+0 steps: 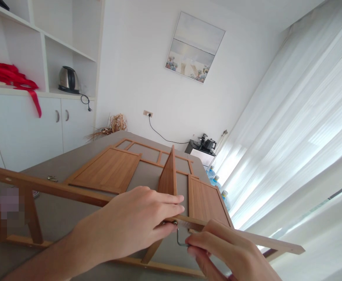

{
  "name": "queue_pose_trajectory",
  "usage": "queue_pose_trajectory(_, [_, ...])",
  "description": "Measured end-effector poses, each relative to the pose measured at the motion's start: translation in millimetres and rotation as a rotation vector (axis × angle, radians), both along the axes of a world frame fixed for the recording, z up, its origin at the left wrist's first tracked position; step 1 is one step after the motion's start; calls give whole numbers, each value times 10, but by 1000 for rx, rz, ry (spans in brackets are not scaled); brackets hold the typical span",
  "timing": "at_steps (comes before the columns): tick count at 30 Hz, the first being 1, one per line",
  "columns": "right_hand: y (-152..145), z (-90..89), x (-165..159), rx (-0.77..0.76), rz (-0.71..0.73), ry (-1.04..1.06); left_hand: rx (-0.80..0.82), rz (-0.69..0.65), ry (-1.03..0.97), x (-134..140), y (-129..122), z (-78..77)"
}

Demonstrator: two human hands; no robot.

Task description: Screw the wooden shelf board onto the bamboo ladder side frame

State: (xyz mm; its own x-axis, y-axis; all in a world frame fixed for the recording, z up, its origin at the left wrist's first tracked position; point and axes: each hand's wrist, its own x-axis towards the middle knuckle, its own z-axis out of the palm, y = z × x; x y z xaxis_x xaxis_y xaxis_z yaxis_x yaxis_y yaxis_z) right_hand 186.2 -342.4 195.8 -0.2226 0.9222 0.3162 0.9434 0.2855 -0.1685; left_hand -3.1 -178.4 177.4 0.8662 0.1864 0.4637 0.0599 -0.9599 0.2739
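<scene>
My right hand [226, 249] is closed in a pinch on an L-shaped hex key [182, 244]. The key's other arm points up toward a small bolt [175, 223] on the near rail. My left hand [130, 222] grips the wooden frame [80, 192], with its fingers over the rail and its thumb by the bolt. An upright wooden panel [168, 171] meets that rail just beyond my left fingertips. The frame stands on its side along the table's near part, and my left hand and forearm hide some of it.
On the grey table [80, 160] lie a flat wooden panel [108, 168], a second panel [207, 199] and an open wooden frame [146, 150]. Small metal hardware [52, 178] is at the left. Water bottles [216, 180] stand by the curtain [299, 128]. A kettle [69, 80] sits on the shelf.
</scene>
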Motion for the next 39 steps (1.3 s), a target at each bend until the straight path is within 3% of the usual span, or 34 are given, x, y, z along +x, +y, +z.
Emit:
queue_pose_trajectory(23, [83,60,-69,0,-63,40,-1,-15,19,3,-5,55])
queue_pose_trajectory(39, [128,-2,-150,184,-19,76,49,-19,12,1,-9,30])
